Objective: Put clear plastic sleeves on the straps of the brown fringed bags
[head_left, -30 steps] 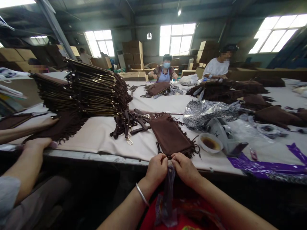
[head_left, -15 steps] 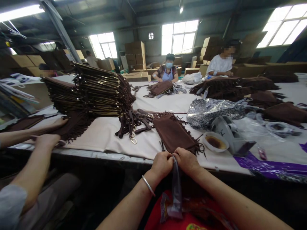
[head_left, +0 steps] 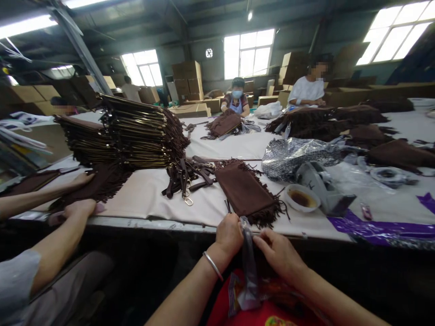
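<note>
My left hand [head_left: 229, 233] pinches the upper end of a narrow clear plastic sleeve [head_left: 250, 276], which hangs over my lap with something dark inside. To its right, my right hand [head_left: 280, 253] has its fingers curled, with thumb and forefinger close together near the sleeve's top; whatever sits between them is too small to make out. On the table just beyond my hands lies a flat brown fringed pouch [head_left: 243, 188]. Left of the pouch is a tangle of dark straps [head_left: 185, 179] with gold metal clips.
A tall stack of brown zippered pouches [head_left: 139, 131] stands at left. A co-worker's hands [head_left: 79, 206] rest by a fringed pouch there. At right are a bowl of brown liquid [head_left: 302, 198], a grey tape dispenser [head_left: 322, 192] and purple plastic [head_left: 367, 228]. The table edge [head_left: 136, 222] runs before me.
My right hand has moved right and down, away from my left hand. The left hand keeps hold of the sleeve, whose top now shows. The neighbour's nearer hand has shifted right.
</note>
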`<control>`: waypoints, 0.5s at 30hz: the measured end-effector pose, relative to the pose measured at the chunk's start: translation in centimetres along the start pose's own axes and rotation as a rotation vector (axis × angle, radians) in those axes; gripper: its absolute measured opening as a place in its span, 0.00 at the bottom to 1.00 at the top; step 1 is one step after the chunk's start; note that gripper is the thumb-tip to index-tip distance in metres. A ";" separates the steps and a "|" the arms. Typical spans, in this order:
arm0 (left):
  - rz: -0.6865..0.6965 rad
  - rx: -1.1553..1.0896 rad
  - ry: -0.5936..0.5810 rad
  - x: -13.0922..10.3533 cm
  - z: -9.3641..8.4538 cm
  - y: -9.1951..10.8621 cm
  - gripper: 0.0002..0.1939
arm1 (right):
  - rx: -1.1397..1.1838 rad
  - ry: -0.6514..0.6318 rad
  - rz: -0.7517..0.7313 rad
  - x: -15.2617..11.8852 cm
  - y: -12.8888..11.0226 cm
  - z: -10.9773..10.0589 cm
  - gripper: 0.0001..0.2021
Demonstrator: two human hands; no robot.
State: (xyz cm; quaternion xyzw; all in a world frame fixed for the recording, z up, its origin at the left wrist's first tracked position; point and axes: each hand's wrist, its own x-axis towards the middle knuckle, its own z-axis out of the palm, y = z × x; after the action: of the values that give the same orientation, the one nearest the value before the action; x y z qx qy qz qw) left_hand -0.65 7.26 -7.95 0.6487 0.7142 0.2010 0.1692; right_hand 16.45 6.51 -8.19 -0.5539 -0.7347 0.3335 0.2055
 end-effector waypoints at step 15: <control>0.094 0.246 0.114 -0.2 -0.3 0.2 0.10 | 0.835 -0.331 0.313 -3.9 -3.4 1.2 0.12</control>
State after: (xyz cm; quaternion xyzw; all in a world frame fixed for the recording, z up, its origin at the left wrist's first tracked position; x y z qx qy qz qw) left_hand -0.61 7.03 -7.62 0.6848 0.7107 0.1564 0.0380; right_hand 14.49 1.88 -6.30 -0.4674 -0.4682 0.7111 0.2379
